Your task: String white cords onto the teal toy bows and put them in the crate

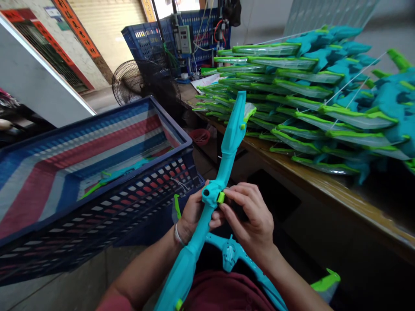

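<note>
A long turquoise plastic piece with a round hub in its middle runs slantwise before me. My left hand is wrapped round it from below at the hub, with some fingers hidden behind. At the hub's right side, my right hand pinches a small lime-green plastic part, which touches the hub. Whether that part is seated in the hub I cannot tell. Lower down, across my lap, lies another turquoise plastic piece with a wider centre.
At left stands a large blue crate lined with striped sheet, a turquoise and green piece inside. Stacked turquoise and green pieces cover much of the wooden table at right. A black fan and a red basin are beyond.
</note>
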